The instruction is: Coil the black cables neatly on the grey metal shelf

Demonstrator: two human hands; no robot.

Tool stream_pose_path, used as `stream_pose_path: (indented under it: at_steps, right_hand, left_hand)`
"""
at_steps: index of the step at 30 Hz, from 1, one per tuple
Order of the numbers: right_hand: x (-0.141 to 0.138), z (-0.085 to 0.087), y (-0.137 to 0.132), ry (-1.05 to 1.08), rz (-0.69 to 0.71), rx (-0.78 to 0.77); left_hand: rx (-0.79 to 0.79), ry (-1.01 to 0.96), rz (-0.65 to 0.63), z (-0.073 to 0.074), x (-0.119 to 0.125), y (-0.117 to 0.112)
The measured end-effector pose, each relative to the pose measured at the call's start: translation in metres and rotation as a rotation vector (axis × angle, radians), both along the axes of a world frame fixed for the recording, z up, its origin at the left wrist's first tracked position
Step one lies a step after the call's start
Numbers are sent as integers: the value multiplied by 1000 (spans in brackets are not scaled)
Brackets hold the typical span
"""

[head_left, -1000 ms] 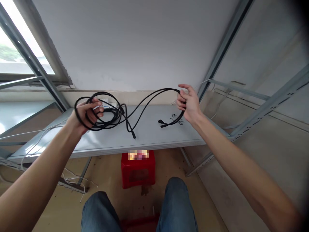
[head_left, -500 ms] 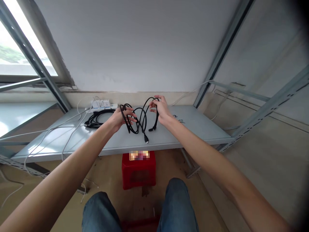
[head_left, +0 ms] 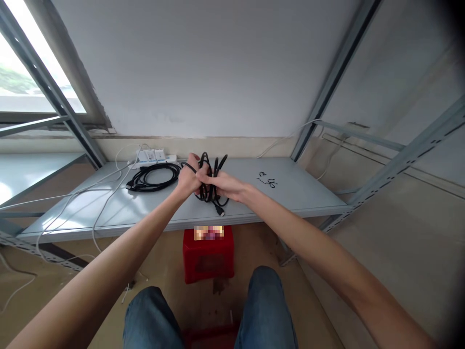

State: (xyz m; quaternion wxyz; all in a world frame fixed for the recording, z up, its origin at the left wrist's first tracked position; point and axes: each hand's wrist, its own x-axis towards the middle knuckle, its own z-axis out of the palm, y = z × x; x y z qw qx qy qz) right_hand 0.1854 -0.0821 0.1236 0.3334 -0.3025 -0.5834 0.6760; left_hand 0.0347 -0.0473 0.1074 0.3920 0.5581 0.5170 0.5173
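Observation:
A black cable in loose loops is between my two hands, just over the grey shelf. My left hand is closed around its loops from the left. From the right, my right hand grips the same bundle, its fingers meeting the left hand's. One plug end hangs below the loops near the shelf's front edge. Some of the fingers are hidden behind the cable. Left of my hands lies a second black cable, coiled flat on the shelf.
A white power strip with chargers sits at the back left, and white cords trail across the shelf's left side. Small black twist ties lie to the right. Below the front edge stands a red stool. Metal posts frame the shelf.
My right hand has moved left and down to meet my left hand. The cable's spread loops are now gathered into a tighter bundle. The twist ties have come fully into view.

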Motion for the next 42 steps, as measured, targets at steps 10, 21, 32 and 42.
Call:
stream_pose_path:
  at_steps: [10, 21, 32, 42]
  right_hand:
    - [-4, 21, -5, 117, 53, 126]
    - [-3, 17, 29, -288, 111, 750]
    - [-19, -60, 28, -949, 309, 1063]
    - [0, -52, 19, -904, -6, 1161]
  left_hand:
    - [-105, -110, -363, 27, -7, -4]
    - [-227, -364, -690, -15, -104, -17]
    - [-408, -411, 40, -71, -83, -27]
    - [-87, 201, 158, -73, -82, -25]
